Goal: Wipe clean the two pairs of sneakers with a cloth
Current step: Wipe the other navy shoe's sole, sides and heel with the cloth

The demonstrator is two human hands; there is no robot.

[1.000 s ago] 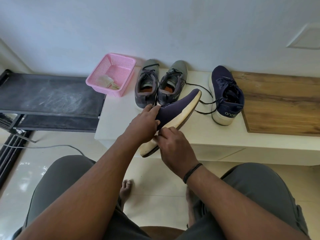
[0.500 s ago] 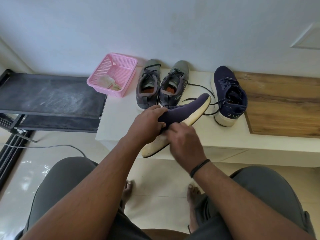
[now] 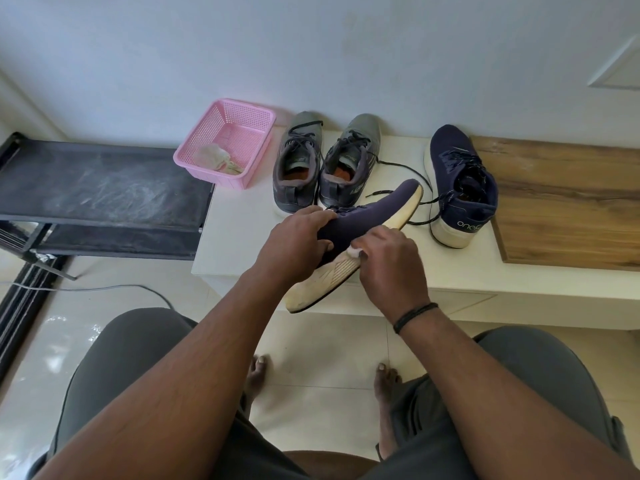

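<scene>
A navy sneaker (image 3: 360, 223) is held tilted on its side above the near edge of the white tabletop (image 3: 242, 244).

Its upper is gripped by the curled left hand (image 3: 294, 242), while a small white cloth (image 3: 354, 251) is pinched in the right hand (image 3: 388, 258) and pressed against the pale sole. The other navy sneaker (image 3: 460, 181) stands to the right, the grey pair (image 3: 325, 164) just beyond, and a pink basket (image 3: 227, 142) holding a rag is set far left.
</scene>
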